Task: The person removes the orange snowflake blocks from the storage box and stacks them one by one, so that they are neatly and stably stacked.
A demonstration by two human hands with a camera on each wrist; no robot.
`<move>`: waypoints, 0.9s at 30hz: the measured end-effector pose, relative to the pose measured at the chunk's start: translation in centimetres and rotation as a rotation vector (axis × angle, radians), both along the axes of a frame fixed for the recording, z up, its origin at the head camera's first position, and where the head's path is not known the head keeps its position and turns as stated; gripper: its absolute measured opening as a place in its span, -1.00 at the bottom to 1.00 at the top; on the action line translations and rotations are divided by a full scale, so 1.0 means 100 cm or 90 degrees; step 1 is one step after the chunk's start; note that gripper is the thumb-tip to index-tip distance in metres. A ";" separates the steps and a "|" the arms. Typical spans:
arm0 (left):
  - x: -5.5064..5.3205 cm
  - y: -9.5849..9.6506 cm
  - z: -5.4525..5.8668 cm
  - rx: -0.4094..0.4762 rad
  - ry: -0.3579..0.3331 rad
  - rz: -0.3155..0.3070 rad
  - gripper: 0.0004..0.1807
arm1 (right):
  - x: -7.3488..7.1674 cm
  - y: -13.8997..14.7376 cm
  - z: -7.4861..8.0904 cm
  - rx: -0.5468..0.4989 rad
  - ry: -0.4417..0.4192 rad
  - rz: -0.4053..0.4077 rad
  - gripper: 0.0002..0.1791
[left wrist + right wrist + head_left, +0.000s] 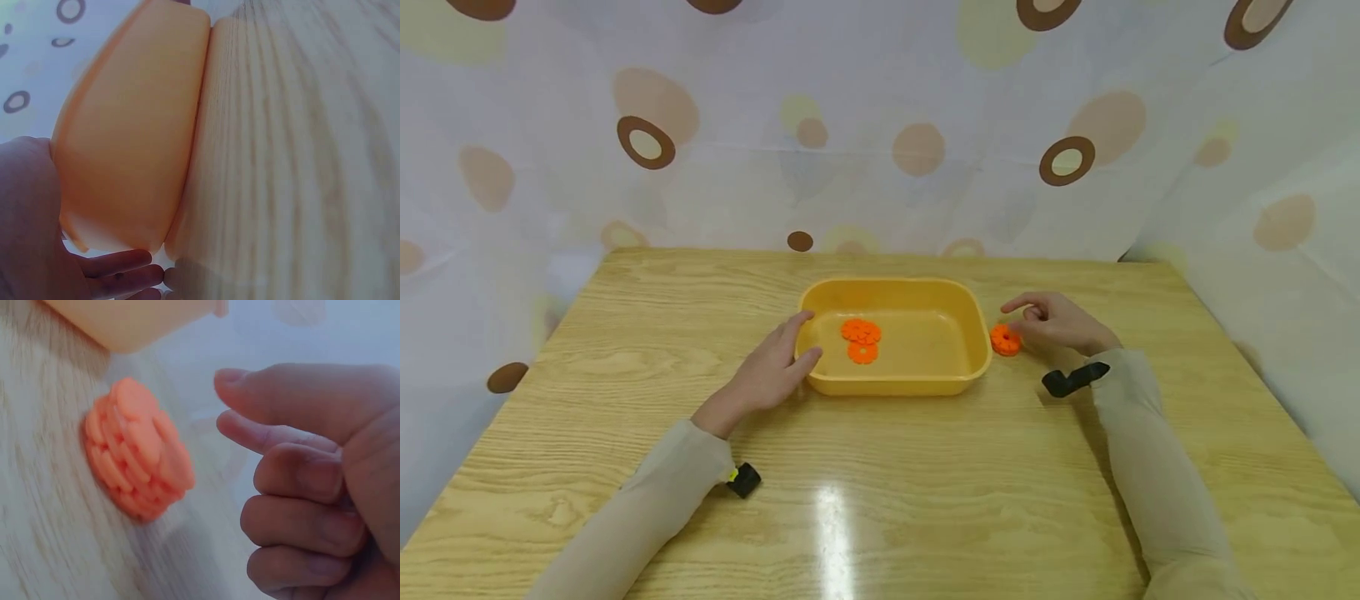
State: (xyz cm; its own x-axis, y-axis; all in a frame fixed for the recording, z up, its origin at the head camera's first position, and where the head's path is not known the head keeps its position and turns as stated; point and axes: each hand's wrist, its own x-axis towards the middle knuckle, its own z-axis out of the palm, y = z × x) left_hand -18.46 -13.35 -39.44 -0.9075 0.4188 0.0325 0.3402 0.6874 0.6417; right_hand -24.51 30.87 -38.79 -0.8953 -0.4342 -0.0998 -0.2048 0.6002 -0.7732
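A yellow plastic tub (pixel 895 387) stands on the table with several flat orange notched discs (pixel 862 352) at its left side. My left hand (pixel 772 364) holds the tub's left end, thumb and index finger over the rim; in the left wrist view other fingers (pixel 125 275) lie along the outside of the wall (pixel 137 125). Just right of the tub is a stack of orange notched discs (pixel 140 450). Beside this stack (pixel 1004 342) hovers my right hand (pixel 1060 323), holding nothing. Its thumb and index finger are apart, the other fingers (pixel 294 525) curled in.
The wooden table (pixel 925 483) runs up to a spotted cloth (pixel 865 108) at the back, and more of that cloth hangs along the sides. Black wrist devices sit at the left sleeve (pixel 662 475) and the right sleeve (pixel 1150 442).
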 end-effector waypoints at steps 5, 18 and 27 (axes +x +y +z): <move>0.000 0.002 0.001 0.002 0.002 -0.002 -0.33 | 0.003 -0.001 0.006 -0.032 0.007 -0.017 -0.61; 0.000 0.000 -0.001 -0.013 -0.010 0.005 -0.33 | -0.001 -0.019 0.014 -0.036 0.026 -0.019 -0.60; 0.001 0.000 0.001 -0.018 -0.009 0.007 -0.32 | -0.003 -0.038 0.026 -0.051 0.048 -0.016 -0.64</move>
